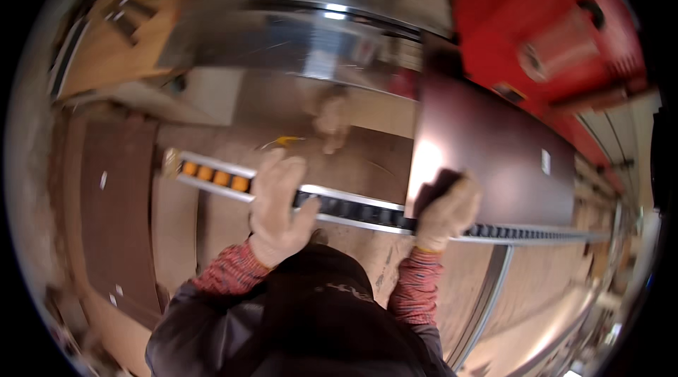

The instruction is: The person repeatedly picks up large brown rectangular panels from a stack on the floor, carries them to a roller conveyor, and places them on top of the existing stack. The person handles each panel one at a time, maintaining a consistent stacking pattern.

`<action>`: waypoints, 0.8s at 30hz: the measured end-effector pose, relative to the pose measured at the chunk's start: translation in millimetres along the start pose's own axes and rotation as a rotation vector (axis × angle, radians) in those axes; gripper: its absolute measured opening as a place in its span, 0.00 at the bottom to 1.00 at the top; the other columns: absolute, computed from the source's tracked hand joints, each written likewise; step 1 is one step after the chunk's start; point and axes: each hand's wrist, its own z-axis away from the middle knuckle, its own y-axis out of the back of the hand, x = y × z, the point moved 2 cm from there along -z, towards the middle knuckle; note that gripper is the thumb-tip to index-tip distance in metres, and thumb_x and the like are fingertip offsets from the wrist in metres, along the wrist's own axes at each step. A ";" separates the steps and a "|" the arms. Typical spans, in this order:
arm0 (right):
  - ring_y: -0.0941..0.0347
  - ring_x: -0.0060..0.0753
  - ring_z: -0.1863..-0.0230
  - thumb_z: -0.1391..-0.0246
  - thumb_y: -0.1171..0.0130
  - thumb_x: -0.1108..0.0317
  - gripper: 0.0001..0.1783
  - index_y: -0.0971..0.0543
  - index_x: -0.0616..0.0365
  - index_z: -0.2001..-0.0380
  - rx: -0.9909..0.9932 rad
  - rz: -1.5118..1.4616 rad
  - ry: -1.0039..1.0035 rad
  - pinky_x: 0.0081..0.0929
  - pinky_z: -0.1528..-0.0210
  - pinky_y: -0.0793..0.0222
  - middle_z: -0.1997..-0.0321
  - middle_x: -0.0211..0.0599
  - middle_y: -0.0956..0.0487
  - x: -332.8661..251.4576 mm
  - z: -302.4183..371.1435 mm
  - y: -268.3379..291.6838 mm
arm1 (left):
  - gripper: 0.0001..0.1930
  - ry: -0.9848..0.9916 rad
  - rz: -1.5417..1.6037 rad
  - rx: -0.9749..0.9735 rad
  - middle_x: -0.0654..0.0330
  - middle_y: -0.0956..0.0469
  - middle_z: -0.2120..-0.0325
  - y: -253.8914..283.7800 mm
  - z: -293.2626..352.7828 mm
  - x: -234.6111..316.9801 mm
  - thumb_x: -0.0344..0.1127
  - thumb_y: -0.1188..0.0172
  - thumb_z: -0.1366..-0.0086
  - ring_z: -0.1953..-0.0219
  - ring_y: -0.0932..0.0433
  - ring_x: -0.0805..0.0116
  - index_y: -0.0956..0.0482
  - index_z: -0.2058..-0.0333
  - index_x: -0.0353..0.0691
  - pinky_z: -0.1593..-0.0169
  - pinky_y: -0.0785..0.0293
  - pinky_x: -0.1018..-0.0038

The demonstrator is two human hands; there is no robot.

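Observation:
My left hand (pixel 277 204), in a pale beige work glove, lies over a metal roller rail (pixel 353 212), fingers stretched forward and thumb apart. Orange rollers (pixel 213 176) show in the rail to its left, black ones to its right. My right hand (pixel 450 211), gloved the same way, is at the near edge of a glossy dark brown panel (pixel 501 151), beside the rail. Its fingers look bent but are blurred; whether they grip the panel cannot be made out. A dark shadow or reflection lies on the panel beside that hand.
Beyond the rail stands a shiny metal machine part (pixel 282 45). A large red machine (pixel 544 31) fills the far right. Another dark brown panel (pixel 116 214) lies at the left. A wooden board (pixel 127 31) with dark pieces sits far left. A blurred beige shape (pixel 330 119) appears ahead.

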 end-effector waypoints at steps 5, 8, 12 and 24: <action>0.18 0.41 0.54 0.37 0.34 0.58 0.19 0.20 0.58 0.49 -0.054 0.549 0.200 0.35 0.51 0.20 0.57 0.37 0.16 108.4 3.6 5.6 | 0.29 0.063 0.117 0.068 0.50 0.24 0.44 -5.6 37.5 6.9 0.31 0.29 0.43 0.36 0.28 0.42 0.24 0.42 0.38 0.33 0.30 0.53; 0.21 0.52 0.42 0.27 0.61 0.44 0.35 0.18 0.66 0.45 -0.218 0.119 -0.435 0.40 0.37 0.29 0.42 0.54 0.17 146.3 -32.4 27.1 | 0.27 0.100 -0.028 0.105 0.49 0.24 0.46 25.1 56.2 17.2 0.37 0.30 0.40 0.36 0.28 0.43 0.24 0.44 0.38 0.36 0.29 0.51; 0.24 0.50 0.37 0.26 0.65 0.48 0.34 0.20 0.64 0.40 -0.360 0.195 -0.418 0.40 0.30 0.34 0.39 0.51 0.18 175.7 -47.0 35.3 | 0.25 0.260 -0.156 0.186 0.49 0.24 0.46 68.7 120.0 -6.4 0.39 0.31 0.38 0.37 0.28 0.44 0.23 0.43 0.38 0.37 0.29 0.51; 0.21 0.41 0.46 0.27 0.50 0.61 0.21 0.21 0.65 0.42 -0.955 -0.520 -0.129 0.35 0.41 0.26 0.46 0.44 0.18 -178.4 148.9 71.8 | 0.18 0.886 -0.507 0.267 0.52 0.21 0.50 207.7 306.8 -119.0 0.43 0.37 0.31 0.48 0.23 0.46 0.19 0.45 0.46 0.46 0.23 0.56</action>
